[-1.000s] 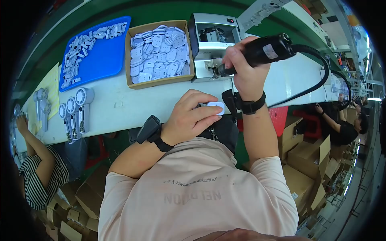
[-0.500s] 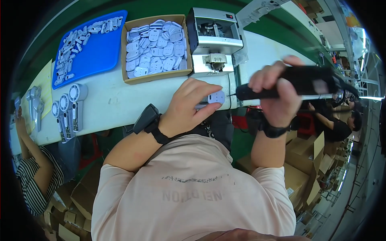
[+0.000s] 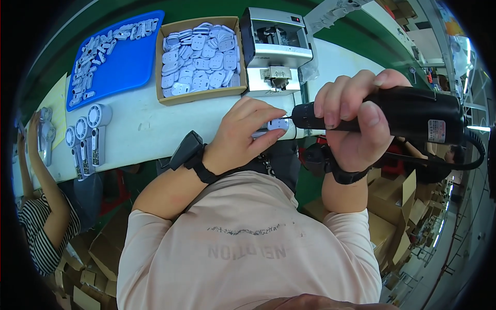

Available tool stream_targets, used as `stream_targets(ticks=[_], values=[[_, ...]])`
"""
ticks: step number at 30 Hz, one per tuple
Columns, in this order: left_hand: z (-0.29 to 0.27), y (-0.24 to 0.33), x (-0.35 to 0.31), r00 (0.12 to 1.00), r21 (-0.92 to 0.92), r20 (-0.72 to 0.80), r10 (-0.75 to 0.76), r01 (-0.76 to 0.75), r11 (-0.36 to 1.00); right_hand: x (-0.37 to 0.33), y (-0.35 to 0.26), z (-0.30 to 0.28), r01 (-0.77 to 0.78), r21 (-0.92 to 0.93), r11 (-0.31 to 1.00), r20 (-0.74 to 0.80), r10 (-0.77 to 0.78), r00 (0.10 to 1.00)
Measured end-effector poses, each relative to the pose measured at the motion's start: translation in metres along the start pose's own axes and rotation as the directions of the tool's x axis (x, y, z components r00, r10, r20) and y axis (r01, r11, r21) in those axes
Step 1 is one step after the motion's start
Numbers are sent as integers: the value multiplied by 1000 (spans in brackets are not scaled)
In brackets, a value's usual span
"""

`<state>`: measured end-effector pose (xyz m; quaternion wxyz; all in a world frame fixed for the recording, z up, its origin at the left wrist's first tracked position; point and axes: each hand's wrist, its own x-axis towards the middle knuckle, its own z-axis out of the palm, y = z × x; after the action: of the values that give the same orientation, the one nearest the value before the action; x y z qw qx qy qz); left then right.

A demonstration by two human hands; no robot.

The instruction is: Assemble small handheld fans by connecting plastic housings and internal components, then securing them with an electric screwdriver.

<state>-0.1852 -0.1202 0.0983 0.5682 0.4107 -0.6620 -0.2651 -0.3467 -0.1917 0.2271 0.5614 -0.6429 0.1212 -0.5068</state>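
Note:
Near the table's front edge, my left hand (image 3: pixel 247 129) is closed around a small pale plastic part (image 3: pixel 278 124) with a rounded end, mostly hidden by the fingers. My right hand (image 3: pixel 359 116) is wrapped round a black electric screwdriver (image 3: pixel 413 114), held level with its cord trailing off to the right. Its thin bit points left and meets the plastic part beside my left fingertips; whether it sits in a hole I cannot tell. Directly beyond my hands stands a silver and black screw feeder (image 3: pixel 274 51).
A cardboard box (image 3: pixel 201 101) full of pale flat plastic covers stands left of the feeder. Farther left lies a blue tray (image 3: pixel 126 67) with small white parts. Several handheld fans (image 3: pixel 97 134) lie nearer me. Another person's arms (image 3: pixel 46 181) work at far left; cartons (image 3: pixel 387 217) stand behind right.
The screwdriver has moved slightly left and levelled, bringing its bit to the plastic part. The part has tilted a little in my left hand. The other person's arm has reached farther forward.

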Motion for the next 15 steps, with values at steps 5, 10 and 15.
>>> stream_targets(ticks=[5, 10, 15], values=[[0, 0, 2, 1000, 8, 12, 4, -4, 1000, -3, 1, 7, -17, -31, 999, 5, 18, 1000], [2, -2, 3, 1000, 19, 12, 25, -25, 999, -3, 4, 7, -18, -52, 998, 19, 19, 1000], [4, -2, 1, 999, 13, 21, 42, -42, 999, -6, 9, 4, 8, 61, 998, -9, -7, 1000]])
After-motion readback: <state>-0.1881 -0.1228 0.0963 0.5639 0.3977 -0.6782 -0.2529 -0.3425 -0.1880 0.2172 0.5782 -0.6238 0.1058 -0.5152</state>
